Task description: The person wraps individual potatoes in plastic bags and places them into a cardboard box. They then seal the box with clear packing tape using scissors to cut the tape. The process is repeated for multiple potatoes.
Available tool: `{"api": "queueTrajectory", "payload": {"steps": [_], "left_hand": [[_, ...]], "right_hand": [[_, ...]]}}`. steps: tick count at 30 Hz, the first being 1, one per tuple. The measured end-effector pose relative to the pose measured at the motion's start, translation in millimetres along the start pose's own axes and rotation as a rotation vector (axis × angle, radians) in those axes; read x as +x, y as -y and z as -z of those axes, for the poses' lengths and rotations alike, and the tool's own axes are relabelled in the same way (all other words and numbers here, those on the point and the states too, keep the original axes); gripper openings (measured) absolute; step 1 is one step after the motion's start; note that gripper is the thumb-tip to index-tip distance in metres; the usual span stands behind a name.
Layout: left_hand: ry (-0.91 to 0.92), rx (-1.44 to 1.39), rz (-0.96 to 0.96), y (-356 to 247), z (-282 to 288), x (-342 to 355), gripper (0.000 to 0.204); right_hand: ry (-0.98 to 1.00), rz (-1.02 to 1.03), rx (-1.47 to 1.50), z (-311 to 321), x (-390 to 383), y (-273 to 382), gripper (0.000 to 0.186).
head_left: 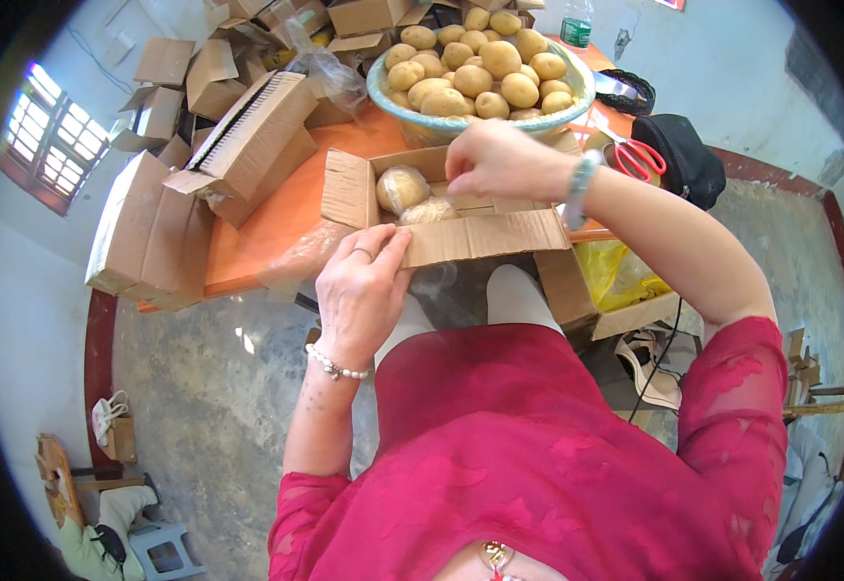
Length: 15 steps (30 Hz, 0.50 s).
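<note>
An open cardboard box (485,237) sits at the near edge of the orange table. In its left end lie two potatoes wrapped in clear plastic, one potato (402,190) behind the other potato (429,210). My left hand (359,281) grips the box's front flap near its left corner, fingertips over the top edge. Over the right part of the box hangs my right hand (499,165), fingers curled together; whatever may be in them is hidden. Just behind it stands a large pale blue-green basin (383,92) heaped with unwrapped potatoes (470,79).
Several cardboard boxes (257,136) crowd the left and back of the orange table (272,218). Red-handled scissors (640,160), a black bag (678,160) and a plastic bottle (577,24) are at the right. A box (562,286) with a yellow bag (615,271) stands below the table edge.
</note>
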<state>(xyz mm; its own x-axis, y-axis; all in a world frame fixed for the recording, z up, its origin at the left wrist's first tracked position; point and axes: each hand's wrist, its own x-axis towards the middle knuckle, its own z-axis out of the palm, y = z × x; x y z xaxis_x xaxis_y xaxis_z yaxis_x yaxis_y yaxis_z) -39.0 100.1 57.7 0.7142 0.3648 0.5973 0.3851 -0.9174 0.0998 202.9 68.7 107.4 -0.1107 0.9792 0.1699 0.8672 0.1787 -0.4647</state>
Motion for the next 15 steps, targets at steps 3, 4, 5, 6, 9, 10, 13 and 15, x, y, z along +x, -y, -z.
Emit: {"api": "queueTrajectory", "payload": {"steps": [3,4,5,6,9,10,13,15], "left_hand": [[0.062,-0.011,0.061,-5.8,2.5,-2.2,0.046],[0.046,0.012,0.054,-7.6,2.3,-2.9,0.048],[0.028,0.027,0.053,-7.5,1.6,-5.8,0.050],[0.010,0.043,0.053,-7.7,1.5,-9.0,0.052],[-0.105,-0.001,0.012,-18.1,0.7,-7.7,0.052],[-0.161,-0.056,-0.017,-20.1,-4.2,-9.3,0.049],[-0.345,-0.154,-0.180,-34.8,-7.6,-13.4,0.033],[-0.307,-0.292,-0.249,-43.6,-14.8,-20.5,0.026]], "right_hand": [[-0.155,-0.127,0.385,29.2,-40.2,8.5,0.014],[-0.242,-0.122,0.445,35.0,-57.0,3.5,0.014],[-0.323,-0.120,0.496,40.7,-73.3,-0.8,0.013],[-0.370,-0.131,0.479,49.0,-88.8,-1.2,0.013],[-0.604,-0.182,0.476,53.4,-144.7,-22.0,0.014],[-0.652,-0.264,0.521,53.6,-166.6,-26.1,0.013],[-0.724,-0.395,0.648,34.4,-214.5,-41.9,0.011],[-0.748,-0.493,0.757,11.9,-234.9,-49.1,0.010]]}}
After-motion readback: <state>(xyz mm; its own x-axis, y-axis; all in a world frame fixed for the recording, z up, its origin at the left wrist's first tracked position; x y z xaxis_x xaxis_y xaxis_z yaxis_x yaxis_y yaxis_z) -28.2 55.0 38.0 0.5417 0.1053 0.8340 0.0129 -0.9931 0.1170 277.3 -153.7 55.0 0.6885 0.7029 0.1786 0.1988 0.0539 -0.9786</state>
